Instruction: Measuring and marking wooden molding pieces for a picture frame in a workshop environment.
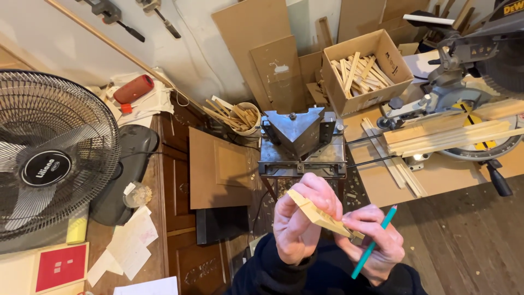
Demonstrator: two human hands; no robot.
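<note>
My left hand [299, 224] grips a short strip of pale wood moulding [319, 214] with a mitred end, holding it slanted in front of me. My right hand [376, 243] touches the strip's lower right end and carries a teal pencil [374, 243] between its fingers, tip pointing up and to the right. Both hands hover low in the centre of the view, just in front of a metal mitre trimmer [301, 143] with a V-shaped steel fence.
A black fan [52, 158] fills the left. A mitre saw [475, 71] with long wood strips [447, 136] sits at right. A cardboard box of offcuts [364, 68] and a tub of sticks [240, 117] stand behind the trimmer. Papers [131, 240] lie at lower left.
</note>
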